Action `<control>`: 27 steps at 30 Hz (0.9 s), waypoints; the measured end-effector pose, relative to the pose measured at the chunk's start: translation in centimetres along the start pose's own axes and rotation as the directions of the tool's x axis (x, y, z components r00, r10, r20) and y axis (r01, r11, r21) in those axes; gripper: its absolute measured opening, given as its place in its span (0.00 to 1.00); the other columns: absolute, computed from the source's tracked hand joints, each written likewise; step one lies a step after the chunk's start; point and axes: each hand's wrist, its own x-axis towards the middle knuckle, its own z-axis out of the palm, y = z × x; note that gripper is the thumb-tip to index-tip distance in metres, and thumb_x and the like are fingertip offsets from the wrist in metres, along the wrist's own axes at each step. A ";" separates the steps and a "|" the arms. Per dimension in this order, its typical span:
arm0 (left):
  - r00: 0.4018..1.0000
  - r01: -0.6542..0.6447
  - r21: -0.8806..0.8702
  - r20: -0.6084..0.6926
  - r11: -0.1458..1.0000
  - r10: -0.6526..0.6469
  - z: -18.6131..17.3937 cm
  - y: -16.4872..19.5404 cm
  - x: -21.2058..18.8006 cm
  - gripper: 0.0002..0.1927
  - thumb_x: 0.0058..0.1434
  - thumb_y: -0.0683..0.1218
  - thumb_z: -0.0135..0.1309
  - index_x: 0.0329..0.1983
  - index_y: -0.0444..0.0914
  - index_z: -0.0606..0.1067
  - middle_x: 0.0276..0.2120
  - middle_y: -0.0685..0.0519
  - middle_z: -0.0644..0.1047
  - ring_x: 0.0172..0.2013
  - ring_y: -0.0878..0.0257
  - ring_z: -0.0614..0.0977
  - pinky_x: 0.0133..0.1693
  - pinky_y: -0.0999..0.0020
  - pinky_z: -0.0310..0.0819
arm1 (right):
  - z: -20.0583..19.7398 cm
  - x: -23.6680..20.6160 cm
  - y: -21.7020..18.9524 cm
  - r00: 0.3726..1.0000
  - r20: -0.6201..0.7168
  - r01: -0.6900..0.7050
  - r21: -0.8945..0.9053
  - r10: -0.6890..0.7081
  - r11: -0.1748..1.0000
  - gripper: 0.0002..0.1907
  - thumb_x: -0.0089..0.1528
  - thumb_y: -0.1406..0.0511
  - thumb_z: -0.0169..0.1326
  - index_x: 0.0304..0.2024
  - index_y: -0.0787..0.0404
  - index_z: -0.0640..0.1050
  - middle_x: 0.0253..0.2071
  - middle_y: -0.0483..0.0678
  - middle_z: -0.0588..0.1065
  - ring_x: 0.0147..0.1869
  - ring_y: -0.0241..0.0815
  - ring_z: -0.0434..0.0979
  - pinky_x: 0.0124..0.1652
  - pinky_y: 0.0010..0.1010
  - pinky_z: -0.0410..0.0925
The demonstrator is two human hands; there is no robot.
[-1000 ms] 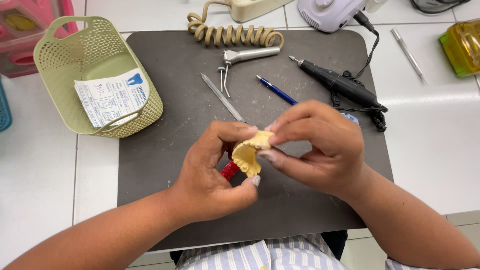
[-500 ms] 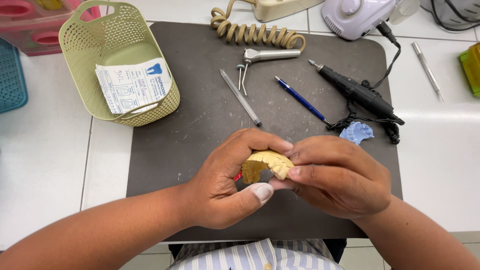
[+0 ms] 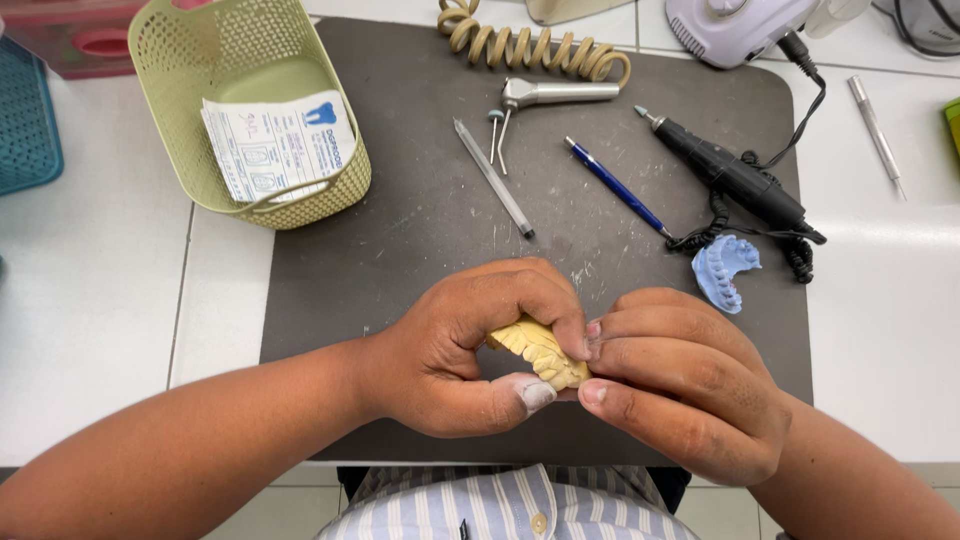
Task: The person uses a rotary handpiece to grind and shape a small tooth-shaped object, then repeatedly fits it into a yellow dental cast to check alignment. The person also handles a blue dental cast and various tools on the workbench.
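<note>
Here the left hand (image 3: 455, 350) curls closed around the near end of the yellow dental cast (image 3: 538, 352), thumb beneath it. The cast's long axis slants down toward the right hand (image 3: 680, 385), whose fingertips pinch its far end, both equally close, above the dark mat (image 3: 400, 240).

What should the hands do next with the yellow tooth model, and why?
Probably tilt the yellow tooth model up toward the eyes: the left hand and right hand both pinch it, and their fingers hide most of its teeth.
</note>
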 end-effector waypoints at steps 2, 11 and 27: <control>1.000 0.006 -0.038 0.004 0.999 -0.006 0.0 -0.1 0.0 0.11 0.69 0.45 0.53 0.52 0.40 0.73 0.48 0.55 0.75 0.46 0.68 0.77 0.51 0.73 0.73 | -0.1 0.0 0.0 1.000 0.009 -0.002 0.012 0.002 1.000 0.11 0.60 0.70 0.61 0.43 0.66 0.74 0.40 0.53 0.75 0.45 0.48 0.80 0.41 0.39 0.78; 0.992 0.126 -0.355 0.060 0.926 -0.112 0.3 -0.3 -0.3 0.13 0.70 0.42 0.51 0.56 0.36 0.71 0.45 0.53 0.75 0.42 0.71 0.79 0.48 0.74 0.78 | -0.1 0.1 -0.2 1.000 0.022 -0.010 0.043 0.009 0.999 0.11 0.60 0.70 0.61 0.43 0.67 0.74 0.39 0.53 0.74 0.43 0.47 0.80 0.41 0.40 0.77; 0.985 0.162 -0.423 0.123 0.892 -0.120 0.3 -0.6 -0.1 0.12 0.61 0.36 0.50 0.47 0.37 0.75 0.40 0.55 0.73 0.40 0.69 0.78 0.46 0.73 0.75 | 0.8 -0.4 -0.2 0.983 -0.006 0.185 -0.027 -0.185 0.982 0.08 0.60 0.71 0.63 0.39 0.65 0.77 0.36 0.49 0.75 0.38 0.41 0.79 0.35 0.34 0.76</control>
